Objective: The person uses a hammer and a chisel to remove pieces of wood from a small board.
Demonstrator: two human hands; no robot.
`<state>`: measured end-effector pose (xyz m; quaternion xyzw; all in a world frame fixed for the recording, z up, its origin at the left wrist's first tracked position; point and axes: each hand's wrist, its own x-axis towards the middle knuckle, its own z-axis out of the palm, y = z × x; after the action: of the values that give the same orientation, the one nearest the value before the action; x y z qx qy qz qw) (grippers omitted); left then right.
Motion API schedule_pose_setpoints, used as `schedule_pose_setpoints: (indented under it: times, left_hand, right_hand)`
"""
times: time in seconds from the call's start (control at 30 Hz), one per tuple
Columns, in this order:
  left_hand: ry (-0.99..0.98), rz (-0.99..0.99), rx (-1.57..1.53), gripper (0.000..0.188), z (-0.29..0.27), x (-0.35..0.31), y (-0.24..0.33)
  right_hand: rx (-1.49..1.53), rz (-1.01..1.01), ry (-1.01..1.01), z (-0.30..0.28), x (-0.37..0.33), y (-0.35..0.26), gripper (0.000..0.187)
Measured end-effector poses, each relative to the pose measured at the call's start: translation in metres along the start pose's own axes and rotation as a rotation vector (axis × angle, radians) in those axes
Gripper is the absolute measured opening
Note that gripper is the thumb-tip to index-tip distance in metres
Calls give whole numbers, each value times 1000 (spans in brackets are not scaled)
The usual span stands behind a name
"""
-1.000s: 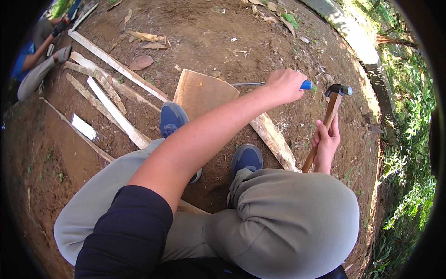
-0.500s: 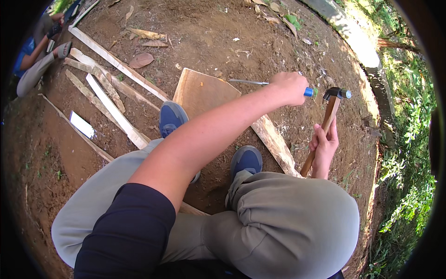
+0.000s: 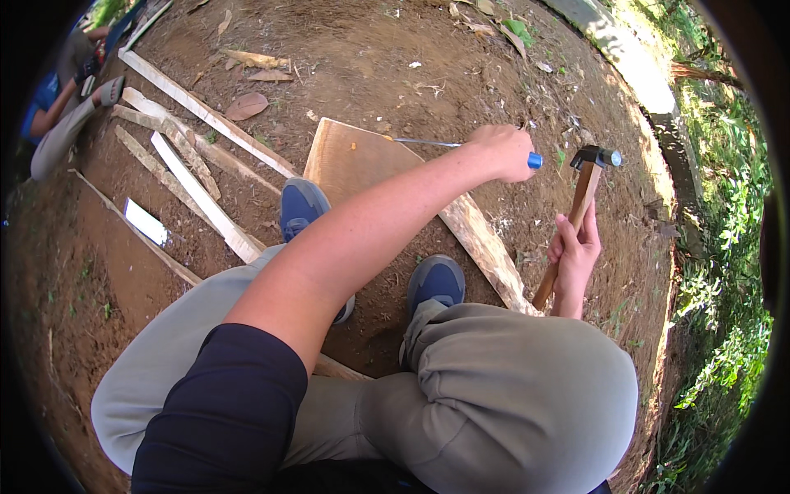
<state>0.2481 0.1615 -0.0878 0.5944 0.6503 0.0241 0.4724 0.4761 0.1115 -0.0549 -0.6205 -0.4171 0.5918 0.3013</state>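
My left arm reaches across to the right, and my left hand [image 3: 504, 153] is closed around the blue handle of a screwdriver [image 3: 428, 143]. Its long thin metal shaft points left, with the tip at the upper right edge of a flat wooden board [image 3: 355, 156]. Whether the tip touches the board I cannot tell. Part of the board is hidden behind my forearm. Further right, my right hand [image 3: 577, 259] grips a claw hammer [image 3: 586, 185] by its wooden handle, its dark head upward and apart from the screwdriver.
Long wooden strips [image 3: 196, 191] lie on the bare soil at the left, by a white rectangular object [image 3: 145, 221]. A rough plank [image 3: 485, 247] stretches beside my right shoe [image 3: 437, 284]. Another person [image 3: 62, 107] sits far left. A pale ledge [image 3: 617, 41] borders greenery at the right.
My left hand has shifted slightly left with the screwdriver, bringing its tip over to the board's edge. My right hand and the hammer have barely moved.
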Motion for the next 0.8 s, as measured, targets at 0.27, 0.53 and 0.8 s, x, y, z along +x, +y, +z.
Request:
schedule_pose_setpoints:
  times: [0.27, 0.53, 0.8]
  left_hand:
    - [17, 38, 11, 23, 9, 2, -2]
    - [43, 33, 12, 20, -1, -5, 1]
    - [54, 62, 38, 16, 5, -10, -8]
  right_hand:
    - [-84, 55, -19, -4, -9, -8, 71]
    - [-70, -4, 72, 1, -25, 9, 66]
    - [-175, -272, 51, 28, -39, 57, 68]
